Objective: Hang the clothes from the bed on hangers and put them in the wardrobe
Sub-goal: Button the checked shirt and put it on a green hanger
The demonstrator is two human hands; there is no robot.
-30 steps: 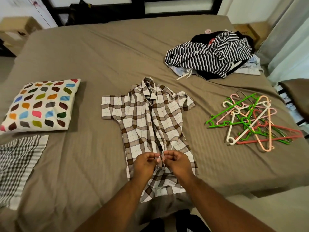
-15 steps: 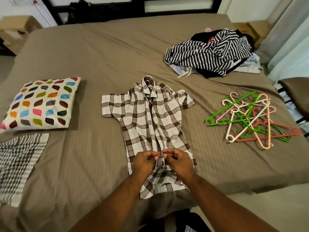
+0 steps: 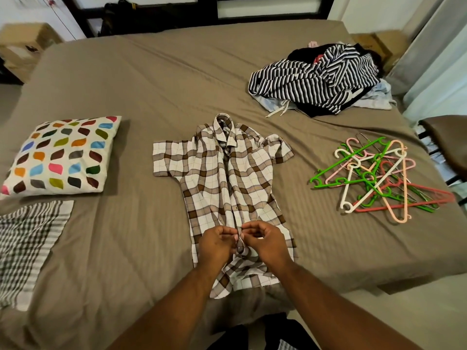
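Both left hand [image 3: 215, 245] and right hand [image 3: 265, 242] fingers pinch the shirt [image 3: 222, 178] front; collar points away.

I see: shirt [image 3: 227, 178], brown-white plaid; sheet [image 3: 151, 84], taupe; pillow [image 3: 60, 157], white with multicoloured leaves; cloth [image 3: 25, 238], grey-white check; pile [image 3: 310, 82], black-white stripes, perhaps pale blue beneath; hangers [image 3: 371, 176], green, pink, white, red.

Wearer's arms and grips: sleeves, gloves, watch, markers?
No sleeves in view: left forearm and right forearm are bare to the frame edge. Left grip and right grip are ungloved. No watch, band or marker shows at either wrist.
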